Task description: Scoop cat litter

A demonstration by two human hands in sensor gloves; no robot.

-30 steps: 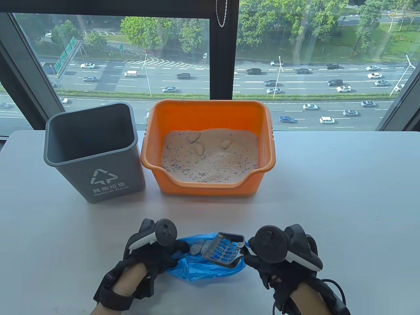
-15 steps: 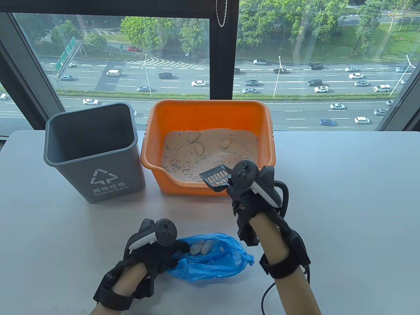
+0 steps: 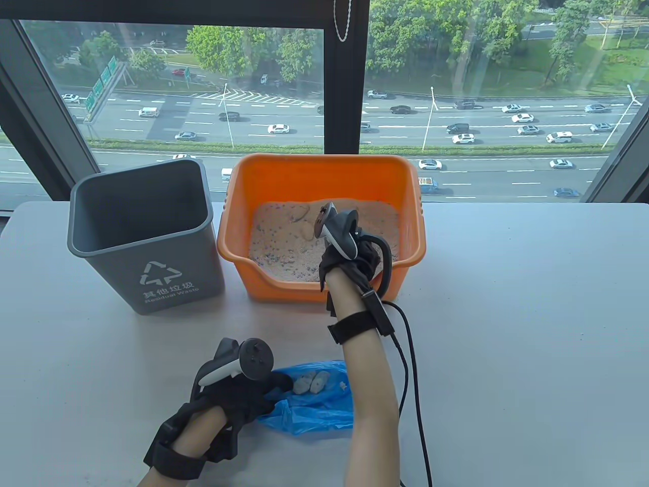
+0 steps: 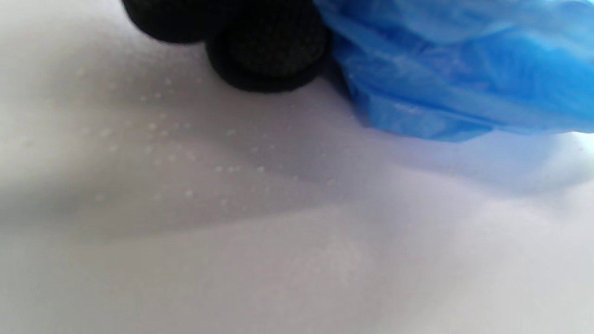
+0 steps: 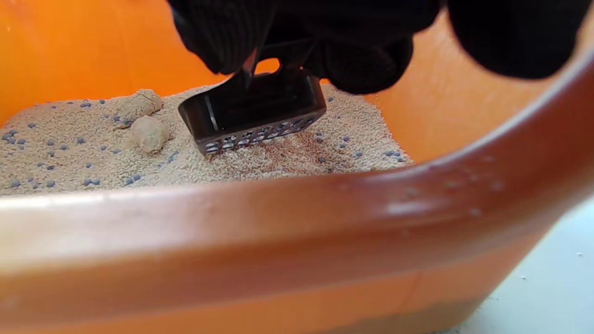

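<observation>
An orange litter box holds sandy litter with clumps. My right hand reaches over its front wall and grips a black slotted scoop, whose front edge touches the litter next to two clumps in the right wrist view; the box rim crosses that view. The scoop is hidden in the table view. My left hand holds the edge of a blue plastic bag lying on the table, with two grey clumps inside. The bag also shows in the left wrist view.
A grey waste bin stands left of the litter box. A cable runs from my right wrist toward the table's front edge. The white table extends to the right, with a window behind.
My right hand carried the scoop from over the blue bag up to the litter box and lowered it into the litter. My left hand and the bag stayed still.
</observation>
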